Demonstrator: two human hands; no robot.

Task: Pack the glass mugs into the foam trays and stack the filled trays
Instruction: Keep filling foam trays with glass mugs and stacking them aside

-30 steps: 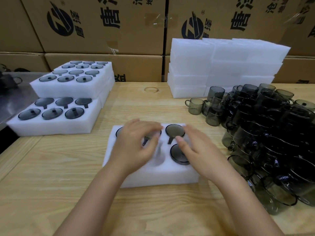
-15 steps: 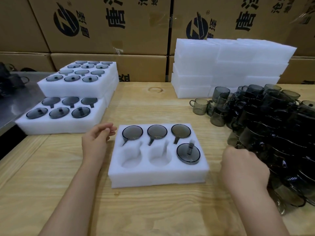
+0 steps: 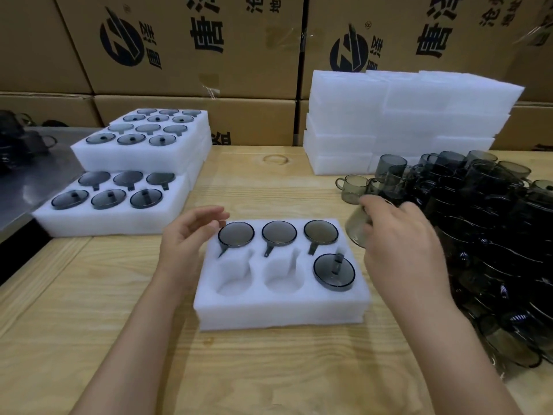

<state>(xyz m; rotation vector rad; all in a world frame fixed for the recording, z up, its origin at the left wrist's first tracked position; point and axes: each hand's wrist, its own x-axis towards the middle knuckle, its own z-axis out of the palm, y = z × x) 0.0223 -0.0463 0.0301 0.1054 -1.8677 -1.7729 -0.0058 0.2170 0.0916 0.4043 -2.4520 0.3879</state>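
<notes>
A white foam tray (image 3: 281,310) lies in front of me on the wooden table. Its back row holds three smoky glass mugs (image 3: 279,233); the front right pocket holds another mug (image 3: 334,272). The front left and front middle pockets are empty. My right hand (image 3: 401,244) hovers just right of the tray, gripping a smoky glass mug (image 3: 356,227) tilted toward the tray. My left hand (image 3: 187,238) floats at the tray's left back corner, fingers apart, holding nothing. A big pile of loose mugs (image 3: 490,235) fills the right side.
Filled foam trays (image 3: 119,217) lie at the left, with a taller filled stack (image 3: 143,154) behind. Empty foam trays (image 3: 404,121) are stacked at the back right. Cardboard boxes (image 3: 194,46) wall off the back. A metal surface (image 3: 33,175) sits far left.
My right hand picked a mug out of the pile and brought it left toward the tray. My left hand rose and moved closer to the tray's back left corner.
</notes>
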